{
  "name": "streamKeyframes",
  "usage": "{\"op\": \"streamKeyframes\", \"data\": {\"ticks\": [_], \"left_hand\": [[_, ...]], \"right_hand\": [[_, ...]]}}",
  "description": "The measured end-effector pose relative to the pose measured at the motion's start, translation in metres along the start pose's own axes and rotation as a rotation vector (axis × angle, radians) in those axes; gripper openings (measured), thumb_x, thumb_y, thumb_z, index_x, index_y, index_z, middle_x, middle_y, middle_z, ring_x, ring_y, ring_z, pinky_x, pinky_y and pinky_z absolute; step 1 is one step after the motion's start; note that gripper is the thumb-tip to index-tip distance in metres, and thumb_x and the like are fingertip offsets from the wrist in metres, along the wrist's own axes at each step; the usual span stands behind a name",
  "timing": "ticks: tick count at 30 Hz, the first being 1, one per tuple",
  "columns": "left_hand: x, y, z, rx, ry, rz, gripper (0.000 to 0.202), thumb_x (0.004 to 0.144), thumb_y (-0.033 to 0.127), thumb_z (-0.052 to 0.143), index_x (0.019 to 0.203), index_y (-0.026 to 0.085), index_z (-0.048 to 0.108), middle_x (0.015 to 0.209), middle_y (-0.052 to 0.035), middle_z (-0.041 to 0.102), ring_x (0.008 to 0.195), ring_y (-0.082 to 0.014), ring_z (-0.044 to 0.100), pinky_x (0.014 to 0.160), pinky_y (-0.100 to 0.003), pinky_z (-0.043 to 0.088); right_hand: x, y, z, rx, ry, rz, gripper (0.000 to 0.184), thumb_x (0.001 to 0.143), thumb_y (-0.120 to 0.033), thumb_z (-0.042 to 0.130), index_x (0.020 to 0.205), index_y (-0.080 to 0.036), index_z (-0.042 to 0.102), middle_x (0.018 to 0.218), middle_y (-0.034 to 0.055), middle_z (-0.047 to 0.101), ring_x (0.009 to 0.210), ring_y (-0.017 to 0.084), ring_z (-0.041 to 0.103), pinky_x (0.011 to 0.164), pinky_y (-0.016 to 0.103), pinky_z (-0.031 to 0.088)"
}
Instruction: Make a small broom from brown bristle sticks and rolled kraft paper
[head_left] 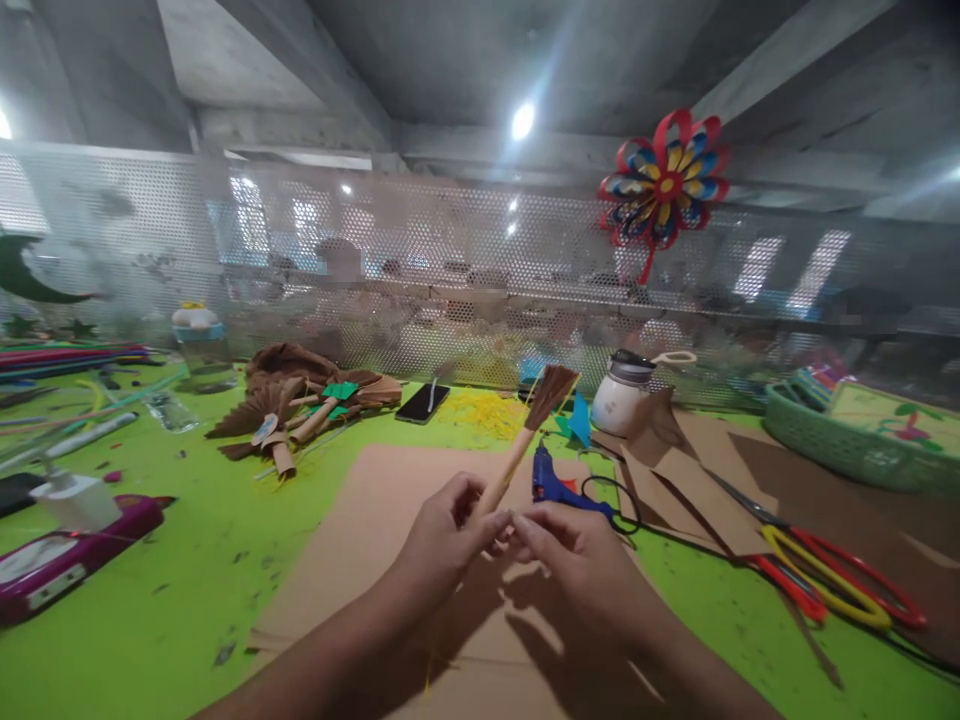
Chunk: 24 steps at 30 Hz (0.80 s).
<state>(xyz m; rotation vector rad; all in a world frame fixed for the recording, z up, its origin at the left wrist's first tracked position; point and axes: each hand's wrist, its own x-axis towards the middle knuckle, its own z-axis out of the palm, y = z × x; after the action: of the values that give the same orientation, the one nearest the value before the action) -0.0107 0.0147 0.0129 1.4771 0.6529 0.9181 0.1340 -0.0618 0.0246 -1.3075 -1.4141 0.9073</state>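
Observation:
My left hand [442, 535] is closed around the lower end of a small paper broom [525, 430], a rolled tan stick with a brown fringed head that points up and to the right. My right hand [574, 550] pinches the same stick end, fingertips meeting my left hand's. Both hands hover above a sheet of brown cardboard [360, 560] on the green table [187, 560]. A blue glue gun [555, 485] lies just beyond my right hand.
Finished paper brooms [300, 405] are piled at the back left beside a black phone [422, 402] and yellow shreds [484, 410]. A white pot [621, 395], brown paper pieces [697, 470], red and yellow scissors [832, 580] and a green basket [840, 440] sit right. A pink case [67, 560] lies left.

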Motion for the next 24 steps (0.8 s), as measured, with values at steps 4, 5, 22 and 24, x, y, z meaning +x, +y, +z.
{"op": "streamKeyframes", "data": {"ticks": [4,5,22,24], "left_hand": [[-0.003,-0.001,0.004,0.101,-0.029,-0.008,0.024,0.071,0.033,0.072,0.075,0.014,0.058,0.063,0.0002,0.060,0.055,-0.0137,0.057,0.053,-0.025,0.045],[-0.004,-0.001,0.005,0.105,-0.032,-0.016,0.023,0.071,0.033,0.072,0.074,0.014,0.059,0.062,0.0009,0.059,0.053,-0.0133,0.056,0.052,-0.024,0.044],[-0.009,-0.008,0.010,0.118,-0.164,-0.035,0.019,0.079,0.030,0.064,0.085,0.013,0.067,0.067,-0.0036,0.061,0.058,-0.0144,0.055,0.054,-0.024,0.044],[-0.008,-0.010,0.009,0.114,-0.181,-0.046,0.019,0.081,0.030,0.061,0.083,0.013,0.068,0.064,-0.0033,0.060,0.057,-0.0140,0.055,0.054,-0.024,0.044]], "right_hand": [[0.004,0.005,-0.004,0.104,0.128,0.018,0.035,0.084,-0.047,0.059,0.082,-0.013,0.066,0.069,0.0026,0.062,0.064,0.015,0.056,0.061,0.027,0.044],[0.005,0.005,-0.005,0.107,0.158,0.008,0.036,0.083,-0.049,0.060,0.079,-0.013,0.065,0.067,0.0013,0.060,0.063,0.014,0.054,0.060,0.026,0.043],[0.008,0.005,0.001,0.247,0.131,0.038,0.035,0.079,-0.048,0.064,0.079,-0.013,0.063,0.068,0.0013,0.060,0.061,0.012,0.050,0.057,0.025,0.038],[0.008,0.004,0.001,0.239,0.136,0.031,0.034,0.080,-0.046,0.064,0.080,-0.012,0.064,0.068,0.0009,0.059,0.061,0.012,0.049,0.057,0.025,0.038]]}}
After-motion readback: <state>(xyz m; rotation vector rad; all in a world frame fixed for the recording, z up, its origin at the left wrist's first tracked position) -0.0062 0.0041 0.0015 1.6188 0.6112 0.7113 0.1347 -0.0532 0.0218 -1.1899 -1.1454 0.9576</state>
